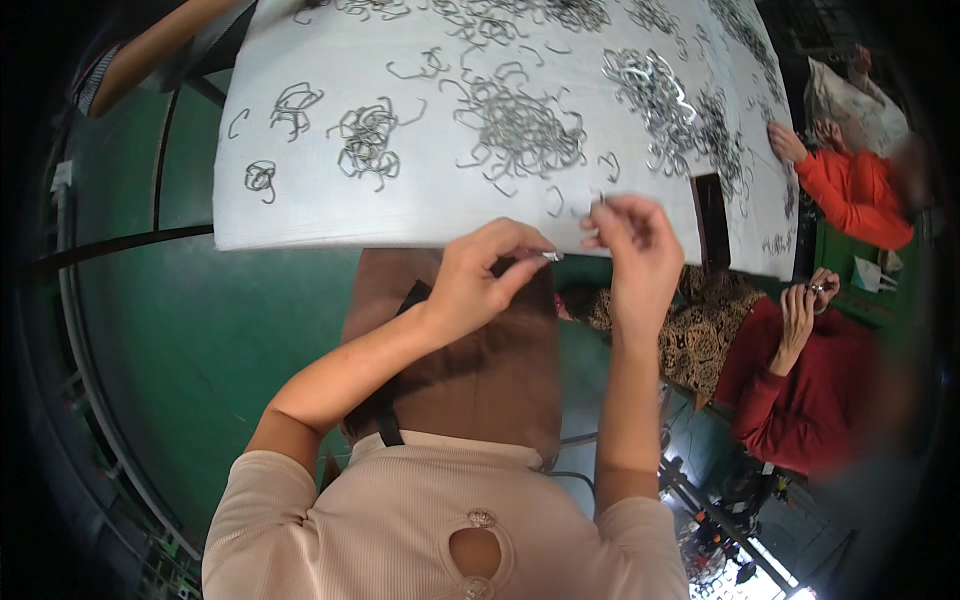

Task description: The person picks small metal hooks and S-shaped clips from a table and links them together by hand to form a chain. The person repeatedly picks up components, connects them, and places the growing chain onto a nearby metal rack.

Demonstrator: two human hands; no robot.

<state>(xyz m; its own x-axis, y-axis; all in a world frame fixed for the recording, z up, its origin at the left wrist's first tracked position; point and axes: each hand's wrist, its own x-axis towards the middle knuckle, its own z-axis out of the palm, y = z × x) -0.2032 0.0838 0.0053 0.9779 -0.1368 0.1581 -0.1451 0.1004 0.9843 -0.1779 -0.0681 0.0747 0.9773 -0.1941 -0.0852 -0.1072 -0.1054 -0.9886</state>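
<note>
Metal piece (pixel 553 257), small and shiny, pinched by left hand (pixel 478 272) between thumb and fingertip, at table's (pixel 300 222) near edge. Right hand (pixel 637 240) just right of it, fingers curled, blurred; can't tell if gripping. Loose wire hook (pixel 560 203) lies beyond held piece, long axis roughly front-to-back, right fingertips nearer. Held piece's inner end hidden by fingers; full shape unclear.

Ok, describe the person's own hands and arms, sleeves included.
The left hand and right hand are bare, without gloves. The sleeves are short, beige and finely ribbed, leaving the forearms uncovered. No watch or bracelet shows.
</note>
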